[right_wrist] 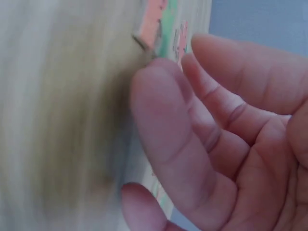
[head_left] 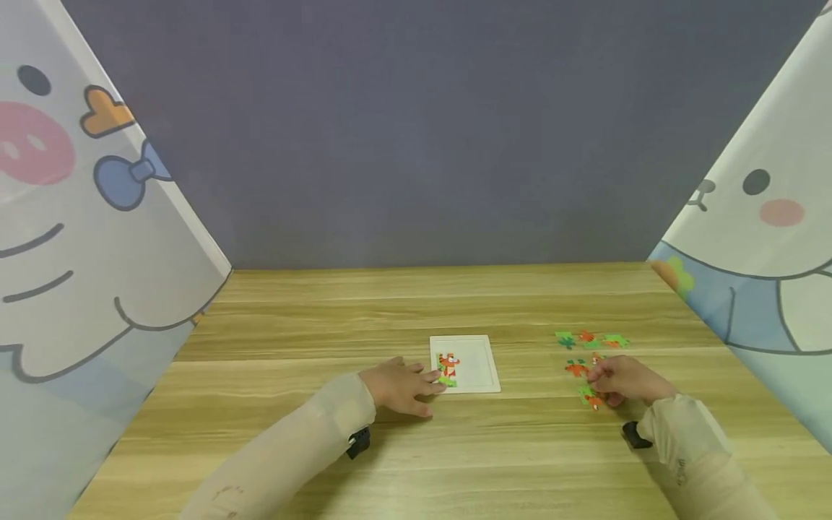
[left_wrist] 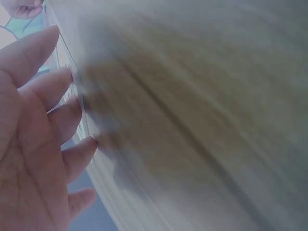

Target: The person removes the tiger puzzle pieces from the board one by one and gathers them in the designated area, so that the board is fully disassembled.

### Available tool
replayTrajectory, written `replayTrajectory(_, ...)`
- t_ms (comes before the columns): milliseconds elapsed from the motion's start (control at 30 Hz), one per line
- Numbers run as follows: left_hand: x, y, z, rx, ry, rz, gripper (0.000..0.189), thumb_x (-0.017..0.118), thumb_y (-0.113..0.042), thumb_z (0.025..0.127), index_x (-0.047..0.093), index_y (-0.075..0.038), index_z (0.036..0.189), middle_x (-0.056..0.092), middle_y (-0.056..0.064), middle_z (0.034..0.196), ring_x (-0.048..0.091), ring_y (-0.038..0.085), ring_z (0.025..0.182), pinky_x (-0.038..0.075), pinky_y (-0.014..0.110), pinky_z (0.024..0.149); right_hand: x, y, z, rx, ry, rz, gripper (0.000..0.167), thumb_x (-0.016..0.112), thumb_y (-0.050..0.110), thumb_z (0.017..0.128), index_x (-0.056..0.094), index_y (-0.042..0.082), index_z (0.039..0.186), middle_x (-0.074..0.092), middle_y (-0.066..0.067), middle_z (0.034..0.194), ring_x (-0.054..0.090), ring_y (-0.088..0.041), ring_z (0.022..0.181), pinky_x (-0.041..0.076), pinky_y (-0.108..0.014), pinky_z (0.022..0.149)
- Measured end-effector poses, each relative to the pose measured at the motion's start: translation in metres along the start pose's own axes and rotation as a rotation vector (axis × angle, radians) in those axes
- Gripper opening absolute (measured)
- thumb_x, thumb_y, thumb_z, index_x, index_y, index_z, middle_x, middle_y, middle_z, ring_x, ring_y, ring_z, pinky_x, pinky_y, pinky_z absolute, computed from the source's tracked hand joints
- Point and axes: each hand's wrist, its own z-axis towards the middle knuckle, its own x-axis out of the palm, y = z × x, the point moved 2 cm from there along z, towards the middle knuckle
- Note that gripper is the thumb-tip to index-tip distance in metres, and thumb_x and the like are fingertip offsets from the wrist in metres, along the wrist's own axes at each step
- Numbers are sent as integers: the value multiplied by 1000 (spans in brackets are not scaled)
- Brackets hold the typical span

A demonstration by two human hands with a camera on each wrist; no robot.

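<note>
On the wooden table lies a white square puzzle tray point(head_left: 477, 365), with a few joined pieces of a picture point(head_left: 448, 367) in its lower left corner. My left hand point(head_left: 401, 388) lies palm down with spread fingers over the tray's left edge, fingertips by the joined pieces. To the right, my right hand point(head_left: 627, 379) is among loose puzzle pieces, its fingers bent loosely. An orange piece point(head_left: 575, 368) lies just left of its fingertips, and a green and orange piece point(head_left: 589, 397) below them. No piece shows between the fingers in the right wrist view, where orange and green pieces point(right_wrist: 155, 19) appear beyond them.
More green and orange pieces point(head_left: 590, 339) lie in a row farther back on the right. A grey wall point(head_left: 422, 144) stands behind the table point(head_left: 325, 310). Cartoon-printed panels point(head_left: 117, 238) flank both sides.
</note>
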Motion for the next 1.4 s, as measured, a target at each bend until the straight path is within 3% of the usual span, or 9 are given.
replayTrajectory(267, -1, -3, -1, -21, 13, 6, 55, 54, -49, 100, 43, -35, 152, 29, -12, 161, 22, 19, 150, 14, 47, 122, 3, 15, 1, -84, -2, 6, 15, 58, 3, 96, 61, -11, 98, 55, -2, 70, 48, -10, 57, 46, -26, 56)
replayTrajectory(433, -3, -6, 1, -14, -10, 29, 53, 52, -49, 100, 45, -34, 150, 32, -11, 159, 26, 20, 149, 15, 49, 122, 9, 34, 14, -106, 21, -13, 25, 58, 7, 96, 59, -14, 110, 52, -1, 66, 47, -13, 57, 45, -28, 61)
replayTrajectory(600, -1, -4, 2, -16, -21, 53, 52, 52, -49, 100, 46, -35, 150, 33, -12, 158, 28, 21, 148, 16, 49, 122, 19, 60, 36, -74, 11, -78, 32, 59, 12, 96, 58, -11, 118, 52, -3, 64, 40, -13, 51, 38, -26, 50)
replayTrajectory(733, 1, -3, 1, -18, -36, 72, 53, 54, -49, 100, 45, -35, 150, 33, -12, 158, 30, 22, 148, 18, 49, 121, 30, 80, 55, -104, 18, -142, 26, 62, 12, 95, 62, -5, 114, 59, -6, 73, 45, -15, 54, 40, -29, 52)
replayTrajectory(867, 0, -6, 2, -14, -37, 114, 53, 53, -50, 100, 44, -36, 150, 32, -12, 158, 31, 20, 147, 19, 48, 121, 42, 98, 75, -192, 24, -232, 23, 67, 10, 92, 66, -4, 110, 67, -6, 88, 60, -16, 73, 51, -35, 66)
replayTrajectory(1067, -1, -11, 6, -17, -19, 156, 54, 53, -51, 99, 43, -39, 151, 32, -14, 158, 31, 17, 147, 20, 47, 121, 65, 125, 99, -230, 37, -378, 18, 70, 10, 90, 69, 2, 107, 68, -8, 98, 63, -20, 88, 54, -39, 78)
replayTrajectory(1267, -1, -11, 7, -31, -12, 169, 54, 53, -52, 99, 43, -39, 150, 32, -15, 158, 32, 17, 146, 22, 47, 121, 87, 148, 113, -235, 77, -515, 28, 72, 12, 88, 70, 4, 116, 68, -3, 94, 61, -16, 85, 54, -36, 77)
replayTrajectory(1400, -2, -10, 5, -44, -11, 157, 54, 54, -51, 99, 43, -39, 150, 32, -15, 158, 32, 17, 146, 22, 47, 121, 100, 158, 120, -217, 61, -626, 32, 76, 16, 87, 72, 8, 117, 68, -1, 90, 60, -15, 81, 53, -36, 76)
